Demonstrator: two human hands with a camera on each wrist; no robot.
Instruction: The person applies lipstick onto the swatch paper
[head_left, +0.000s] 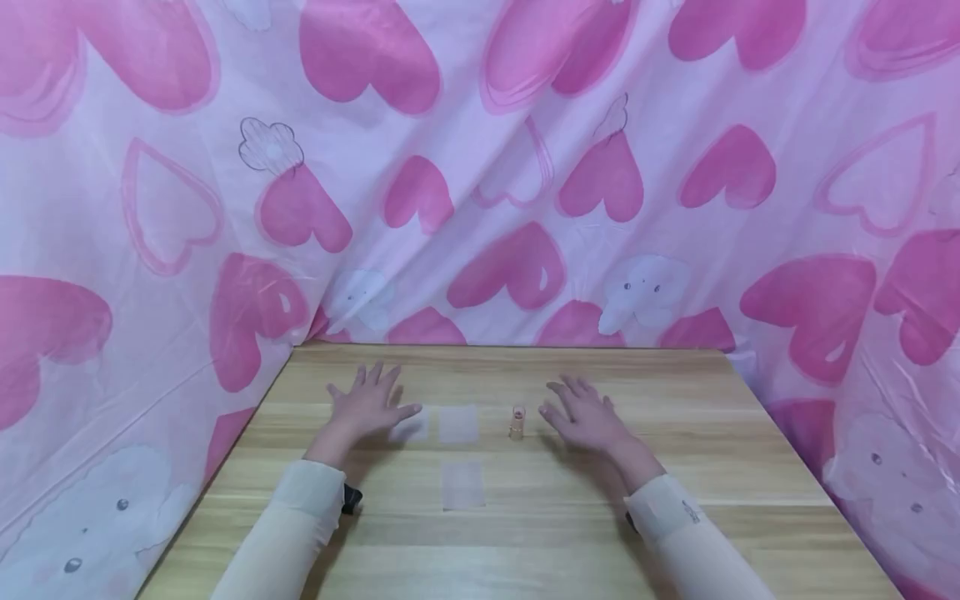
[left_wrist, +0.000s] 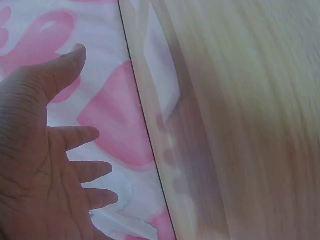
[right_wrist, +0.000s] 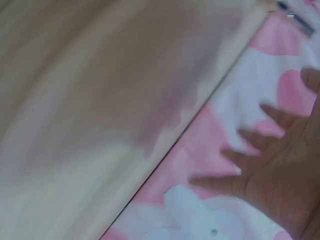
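My left hand (head_left: 365, 408) hovers over the left part of the table, fingers spread and holding nothing. Its thumb overlaps a pale square sheet (head_left: 410, 425) in the head view. A second pale square (head_left: 458, 424) lies just right of that one, and a third pale square (head_left: 462, 485) lies nearer to me. On the table stands a small clear container (head_left: 517, 422) with a gold-brown lower part. My right hand (head_left: 588, 418) is just right of it, spread above the wood with nothing in it. The left wrist view shows a pale sheet (left_wrist: 162, 65) beyond the left hand.
The wood-grain table (head_left: 540, 542) ends at the back against a pink heart-print cloth (head_left: 510, 275), which also hangs along both sides. Dark pieces show at both wrists under the pale sleeves (head_left: 296, 517). Both hands cast shadows on the wood.
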